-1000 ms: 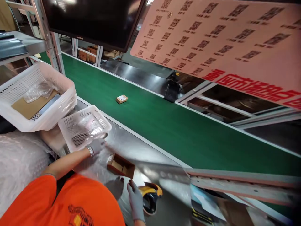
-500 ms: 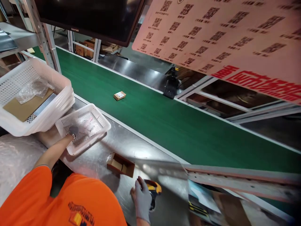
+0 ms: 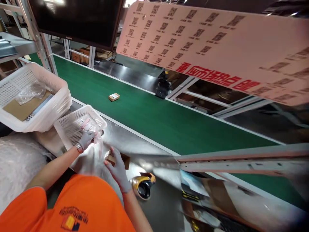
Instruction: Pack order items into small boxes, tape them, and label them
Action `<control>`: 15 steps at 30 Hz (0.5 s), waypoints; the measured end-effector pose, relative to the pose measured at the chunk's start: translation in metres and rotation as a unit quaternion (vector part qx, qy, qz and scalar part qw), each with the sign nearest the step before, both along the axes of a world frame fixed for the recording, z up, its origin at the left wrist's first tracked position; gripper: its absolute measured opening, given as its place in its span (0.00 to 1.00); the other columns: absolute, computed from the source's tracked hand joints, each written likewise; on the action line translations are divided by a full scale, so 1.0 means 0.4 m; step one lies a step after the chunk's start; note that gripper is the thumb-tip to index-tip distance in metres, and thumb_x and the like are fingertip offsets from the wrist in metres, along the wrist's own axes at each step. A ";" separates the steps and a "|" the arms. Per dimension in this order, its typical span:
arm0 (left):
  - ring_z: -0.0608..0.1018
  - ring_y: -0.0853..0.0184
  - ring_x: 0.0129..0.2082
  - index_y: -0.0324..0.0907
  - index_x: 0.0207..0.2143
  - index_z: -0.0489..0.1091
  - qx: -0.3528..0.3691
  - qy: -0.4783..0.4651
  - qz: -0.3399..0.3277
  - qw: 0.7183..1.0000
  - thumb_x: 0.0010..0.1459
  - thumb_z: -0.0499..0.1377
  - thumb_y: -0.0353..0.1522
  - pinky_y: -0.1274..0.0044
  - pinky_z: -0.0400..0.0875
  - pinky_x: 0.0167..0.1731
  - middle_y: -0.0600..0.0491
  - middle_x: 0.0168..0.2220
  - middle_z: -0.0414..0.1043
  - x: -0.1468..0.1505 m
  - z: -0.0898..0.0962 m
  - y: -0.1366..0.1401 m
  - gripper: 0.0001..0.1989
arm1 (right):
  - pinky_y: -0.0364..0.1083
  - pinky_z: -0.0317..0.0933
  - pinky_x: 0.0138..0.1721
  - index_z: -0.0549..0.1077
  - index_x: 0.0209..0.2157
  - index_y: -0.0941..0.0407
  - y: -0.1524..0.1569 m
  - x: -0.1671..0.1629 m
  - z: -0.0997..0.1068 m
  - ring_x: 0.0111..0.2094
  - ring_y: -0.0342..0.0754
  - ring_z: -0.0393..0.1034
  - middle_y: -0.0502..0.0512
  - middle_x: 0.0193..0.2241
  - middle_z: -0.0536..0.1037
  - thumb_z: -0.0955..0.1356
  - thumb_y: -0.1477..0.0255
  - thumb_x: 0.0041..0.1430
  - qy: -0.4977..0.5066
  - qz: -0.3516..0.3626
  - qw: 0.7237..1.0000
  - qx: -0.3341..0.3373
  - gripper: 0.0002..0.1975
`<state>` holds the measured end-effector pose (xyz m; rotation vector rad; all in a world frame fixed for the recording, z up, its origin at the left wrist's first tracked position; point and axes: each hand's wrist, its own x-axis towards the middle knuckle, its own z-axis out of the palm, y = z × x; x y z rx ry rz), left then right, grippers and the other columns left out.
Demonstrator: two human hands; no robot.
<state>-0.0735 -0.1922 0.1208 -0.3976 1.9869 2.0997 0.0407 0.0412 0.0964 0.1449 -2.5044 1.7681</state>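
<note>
A box (image 3: 126, 160) sits just beyond my right hand (image 3: 118, 170), fingers parted. My left hand (image 3: 86, 140) pinches a clear, crumpled bag (image 3: 98, 143).

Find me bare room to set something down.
Tabletop right of the yellow-black tool; green belt right of the small parcel. Crowded: around the open box, with left hand, right hand, clear plastic and small basket.

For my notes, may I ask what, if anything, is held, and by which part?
The grey-gloved left hand pinches limp, clear plastic film by its upper end; whether the right hand holds anything is unclear.
</note>
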 end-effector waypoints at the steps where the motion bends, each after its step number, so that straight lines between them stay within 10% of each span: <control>1: 0.74 0.67 0.32 0.44 0.28 0.65 0.020 -0.008 -0.007 1.000 0.62 0.66 0.53 0.74 0.75 0.34 0.53 0.29 0.72 0.014 0.001 0.027 0.25 | 0.62 0.67 0.71 0.76 0.68 0.52 -0.013 0.003 0.005 0.68 0.63 0.73 0.65 0.68 0.77 0.78 0.52 0.62 0.018 0.008 1.000 0.011 0.37; 7: 0.72 0.70 0.27 0.44 0.27 0.66 0.050 -0.068 -0.075 0.994 0.61 0.67 0.49 0.78 0.69 0.26 0.56 0.26 0.69 0.061 -0.017 0.124 0.22 | 0.53 0.72 0.60 0.84 0.53 0.53 -0.020 0.029 0.021 0.56 0.56 0.79 0.63 0.55 0.86 0.67 0.57 0.74 0.018 -0.017 1.000 0.001 0.19; 15: 0.73 0.71 0.25 0.41 0.25 0.69 -0.011 -0.096 -0.168 0.981 0.66 0.63 0.42 0.80 0.63 0.22 0.55 0.25 0.70 0.064 -0.065 0.163 0.19 | 0.44 0.57 0.28 0.68 0.21 0.52 0.026 0.061 0.018 0.26 0.45 0.62 0.46 0.20 0.70 0.77 0.45 0.51 -0.112 -0.164 0.979 -0.047 0.28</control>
